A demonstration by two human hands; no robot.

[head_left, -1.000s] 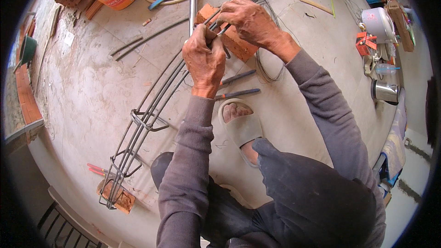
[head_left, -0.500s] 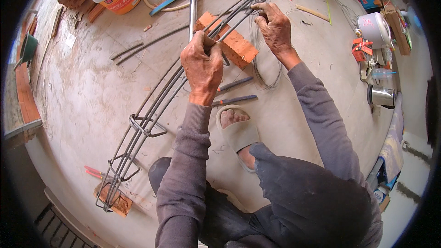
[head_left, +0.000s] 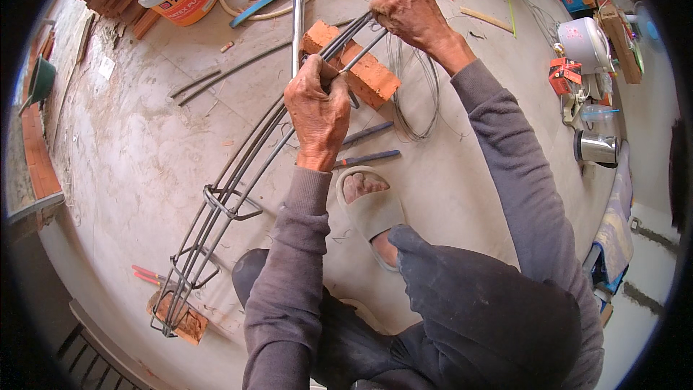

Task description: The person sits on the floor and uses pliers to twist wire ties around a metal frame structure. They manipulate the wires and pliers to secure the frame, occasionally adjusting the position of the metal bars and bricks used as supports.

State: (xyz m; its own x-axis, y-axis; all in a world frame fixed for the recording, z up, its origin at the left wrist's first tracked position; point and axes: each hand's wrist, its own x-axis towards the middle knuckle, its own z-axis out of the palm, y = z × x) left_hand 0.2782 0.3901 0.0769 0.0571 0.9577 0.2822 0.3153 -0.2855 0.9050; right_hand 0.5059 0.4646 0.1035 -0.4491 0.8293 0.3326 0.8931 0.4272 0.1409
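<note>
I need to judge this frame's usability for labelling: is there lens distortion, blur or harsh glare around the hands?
Head view: strong fisheye bend curves the rebar cage; dark corners; daylight even, soft shadows; left hand and right hand sharp; mild glare on the steel cup.

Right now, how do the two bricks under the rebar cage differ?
The far brick sits by both hands, the left hand beside it and the right hand just beyond; the near brick is at the cage's other end, away from both hands. The far brick looks clean, whole and bright orange; the near brick looks chipped and dusty. Both are orange and prop up the rebar cage on the concrete floor.
</note>
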